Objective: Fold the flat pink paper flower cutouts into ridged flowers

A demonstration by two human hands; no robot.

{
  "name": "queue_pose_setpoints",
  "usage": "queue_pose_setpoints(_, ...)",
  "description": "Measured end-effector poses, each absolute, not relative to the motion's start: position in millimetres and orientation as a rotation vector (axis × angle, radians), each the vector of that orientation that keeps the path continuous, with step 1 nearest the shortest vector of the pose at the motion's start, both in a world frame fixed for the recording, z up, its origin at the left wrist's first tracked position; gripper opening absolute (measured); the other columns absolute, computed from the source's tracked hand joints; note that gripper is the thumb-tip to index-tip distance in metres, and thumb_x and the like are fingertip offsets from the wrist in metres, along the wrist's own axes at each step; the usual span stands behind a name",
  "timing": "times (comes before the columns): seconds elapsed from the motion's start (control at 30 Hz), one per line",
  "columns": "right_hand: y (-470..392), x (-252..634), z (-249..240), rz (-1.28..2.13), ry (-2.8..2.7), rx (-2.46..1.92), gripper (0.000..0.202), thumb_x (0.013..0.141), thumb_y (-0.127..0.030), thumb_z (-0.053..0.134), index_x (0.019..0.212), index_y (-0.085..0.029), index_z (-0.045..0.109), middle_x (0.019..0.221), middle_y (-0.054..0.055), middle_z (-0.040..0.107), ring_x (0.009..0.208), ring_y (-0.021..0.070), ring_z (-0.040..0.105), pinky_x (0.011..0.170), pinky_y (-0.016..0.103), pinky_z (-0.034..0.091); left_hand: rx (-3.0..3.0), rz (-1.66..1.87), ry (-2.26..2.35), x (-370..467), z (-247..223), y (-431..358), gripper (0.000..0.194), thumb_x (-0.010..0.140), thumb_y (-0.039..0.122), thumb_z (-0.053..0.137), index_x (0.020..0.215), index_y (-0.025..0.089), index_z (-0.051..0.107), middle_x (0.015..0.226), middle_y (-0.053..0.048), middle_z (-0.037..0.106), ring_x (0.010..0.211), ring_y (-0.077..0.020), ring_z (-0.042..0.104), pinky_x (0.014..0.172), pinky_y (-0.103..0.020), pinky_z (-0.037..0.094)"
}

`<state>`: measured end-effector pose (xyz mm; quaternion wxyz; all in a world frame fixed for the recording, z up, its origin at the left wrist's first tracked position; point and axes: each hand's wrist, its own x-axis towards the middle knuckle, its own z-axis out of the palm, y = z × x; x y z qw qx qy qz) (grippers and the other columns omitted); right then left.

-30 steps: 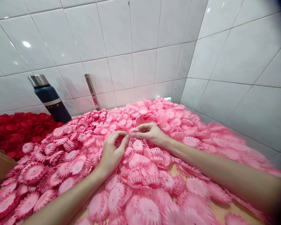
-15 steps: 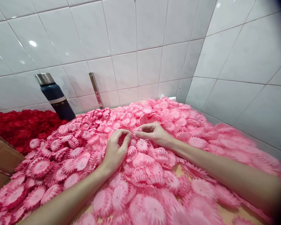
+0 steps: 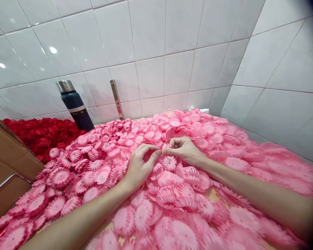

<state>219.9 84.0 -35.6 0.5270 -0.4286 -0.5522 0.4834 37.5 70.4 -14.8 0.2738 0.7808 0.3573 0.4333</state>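
Pink scalloped fabric discs (image 3: 59, 176) are heaped over the table, many with a small hole in the middle. Above the middle of the heap, my left hand (image 3: 142, 165) is closed in a pinch, thumb against forefinger. My right hand (image 3: 185, 151) pinches just to its right, and the fingertips of both hands nearly touch. Whatever lies between the fingertips is too small or too hidden to make out. Just below the fingertips rests a small pale pink disc (image 3: 169, 163).
Dark red petals (image 3: 41, 135) are piled at the left, behind a cardboard box (image 3: 13, 170). A dark blue bottle (image 3: 77, 107) and an upright metal strip (image 3: 117, 100) stand near the tiled wall (image 3: 151, 76). Something white (image 3: 203, 110) lies at the back.
The view has turned left, so the scene sits farther right. The right fingertips have come closer to the left ones, and the small disc seen between them is now hidden.
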Motion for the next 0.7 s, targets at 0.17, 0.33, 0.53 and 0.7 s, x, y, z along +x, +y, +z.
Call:
queue_pose_setpoints(0.17, 81.6, 218.1, -31.5, 1.135, -1.386, -1.043, 0.037, 0.051, -0.043, 0.084, 0.055, -0.016, 0.058, 0.053, -0.003, 0.052, 0.048, 0.0072, 0.038, 0.045, 0.023, 0.026, 2.153, 1.144, 0.904, 38.0, -12.8, 67.3, 0.008, 0.084, 0.023, 0.061, 0.085, 0.017, 0.066, 0.089, -0.006, 0.066, 0.088, -0.0177, 0.06, 0.082, -0.031, 0.046)
queue_pose_setpoints(0.33, 82.7, 217.4, -32.3, 1.085, -1.36, -1.09, 0.044, 0.053, -0.054, 0.08, 0.052, -0.019, 0.053, 0.052, -0.003, 0.044, 0.047, 0.008, 0.034, 0.044, 0.024, 0.026, 2.058, 1.323, 1.039, 37.1, -15.8, 67.5, 0.011, 0.089, 0.018, 0.05, 0.081, 0.019, 0.058, 0.086, -0.004, 0.062, 0.084, -0.0175, 0.057, 0.079, -0.032, 0.046)
queue_pose_setpoints(0.53, 81.7, 217.4, -32.1, 1.017, -1.459, -1.045, 0.049, 0.068, -0.059, 0.068, 0.051, -0.019, 0.046, 0.052, -0.004, 0.038, 0.046, 0.0078, 0.03, 0.043, 0.025, 0.022, 1.914, 1.567, 1.117, 34.1, -17.3, 67.7, 0.015, 0.092, 0.026, 0.047, 0.101, 0.021, 0.058, 0.103, -0.006, 0.061, 0.1, -0.0192, 0.057, 0.091, -0.036, 0.046)
queue_pose_setpoints(0.7, 76.1, 214.0, -29.7, 0.854, -1.552, -1.01, 0.043, 0.083, -0.052, 0.056, 0.054, -0.019, 0.055, 0.051, -0.001, 0.047, 0.048, 0.0105, 0.04, 0.045, 0.027, 0.03, 1.869, 1.596, 1.061, 35.6, -18.8, 68.0, 0.033, 0.092, 0.024, 0.046, 0.124, 0.026, 0.052, 0.132, -0.006, 0.052, 0.124, -0.0212, 0.047, 0.106, -0.043, 0.038)
